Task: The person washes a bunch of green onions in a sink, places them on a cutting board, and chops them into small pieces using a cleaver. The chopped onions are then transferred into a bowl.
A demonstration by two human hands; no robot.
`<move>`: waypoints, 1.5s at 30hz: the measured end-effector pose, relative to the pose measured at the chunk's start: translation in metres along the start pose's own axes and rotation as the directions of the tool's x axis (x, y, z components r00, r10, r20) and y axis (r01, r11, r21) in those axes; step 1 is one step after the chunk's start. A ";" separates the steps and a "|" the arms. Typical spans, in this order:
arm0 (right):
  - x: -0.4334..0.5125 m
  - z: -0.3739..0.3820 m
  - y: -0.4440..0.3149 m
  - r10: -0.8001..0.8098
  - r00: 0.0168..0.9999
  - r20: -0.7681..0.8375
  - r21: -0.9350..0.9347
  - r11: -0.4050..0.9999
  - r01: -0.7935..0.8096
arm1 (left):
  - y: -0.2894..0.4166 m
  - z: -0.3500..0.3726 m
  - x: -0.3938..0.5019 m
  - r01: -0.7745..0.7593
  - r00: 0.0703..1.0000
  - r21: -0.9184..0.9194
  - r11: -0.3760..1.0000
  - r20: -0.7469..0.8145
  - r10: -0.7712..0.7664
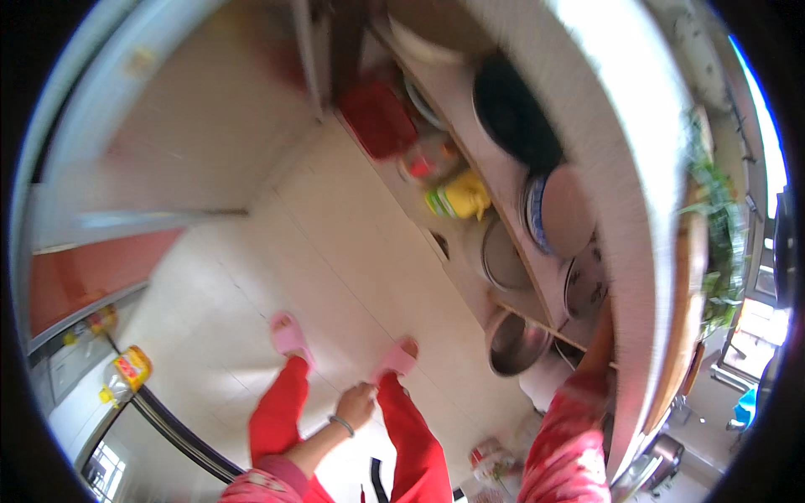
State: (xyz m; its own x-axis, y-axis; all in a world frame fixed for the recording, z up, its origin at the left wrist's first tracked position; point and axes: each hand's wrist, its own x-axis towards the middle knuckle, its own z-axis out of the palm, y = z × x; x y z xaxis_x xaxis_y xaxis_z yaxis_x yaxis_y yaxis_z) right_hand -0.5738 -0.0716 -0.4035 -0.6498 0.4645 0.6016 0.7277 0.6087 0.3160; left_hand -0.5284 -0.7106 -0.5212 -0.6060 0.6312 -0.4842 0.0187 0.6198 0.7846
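Observation:
My left hand (356,404), with a bracelet (341,425) at the wrist, hangs over the floor near my right knee. Its fingers are curled in, and no object shows clearly in it. My right forearm (594,358) reaches in under the countertop, whose edge hides the hand, so what it touches is out of sight. Close to that arm on the upper shelf are a round dish with dark marks (585,283) and a blue-rimmed bowl (541,210). Below them, a metal pot (517,342) lies tilted at the shelf's edge.
Further along stand a dark pan (512,107), a red plastic basin (377,119), a yellow bottle (462,196) and a large pot (503,254). The blurred countertop edge (648,207) curves overhead. An oil bottle (127,374) is at left. Pink slippers (289,333) are on my feet.

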 end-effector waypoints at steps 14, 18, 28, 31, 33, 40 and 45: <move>-0.047 -0.565 -0.174 -0.413 0.898 0.154 0.868 0.491 0.077 | 0.199 -0.310 -0.056 -0.280 0.886 -0.467 0.839 -0.461 0.039; 0.052 -0.544 -0.182 -0.291 0.956 -0.043 0.801 0.562 0.208 | 0.294 -0.413 0.040 -0.466 0.655 -0.220 0.857 -0.737 0.168; 0.255 -0.356 -0.261 -0.377 0.918 -0.122 0.713 0.610 0.345 | 0.392 -0.439 0.239 -0.131 0.842 -0.884 0.449 -0.338 -0.421; 0.269 -0.326 -0.275 -0.461 0.879 -0.125 0.687 0.599 0.412 | 0.404 -0.440 0.248 -0.123 0.832 -0.931 0.343 -0.285 -0.476; 0.275 -0.313 -0.279 -0.480 0.871 -0.103 0.672 0.612 0.417 | 0.417 -0.441 0.250 -0.130 0.884 -0.940 0.315 -0.254 -0.392; 0.284 -0.298 -0.299 -0.623 0.781 -0.040 0.680 0.556 0.478 | 0.389 -0.470 0.262 -0.276 0.833 -0.909 0.314 -0.389 -0.394; 0.269 -0.297 -0.314 -0.545 0.830 0.123 0.582 0.717 0.384 | 0.351 -0.539 0.274 -0.192 0.892 -0.876 0.443 -0.344 -0.293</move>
State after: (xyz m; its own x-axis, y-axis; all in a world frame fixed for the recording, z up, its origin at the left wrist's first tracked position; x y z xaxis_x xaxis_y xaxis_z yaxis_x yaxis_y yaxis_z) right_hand -0.9120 -0.3293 -0.1232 -0.9624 0.1330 0.2368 0.1442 0.9891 0.0307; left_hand -1.1161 -0.5716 -0.1701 -0.8198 0.2213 -0.5282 -0.5715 -0.2554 0.7799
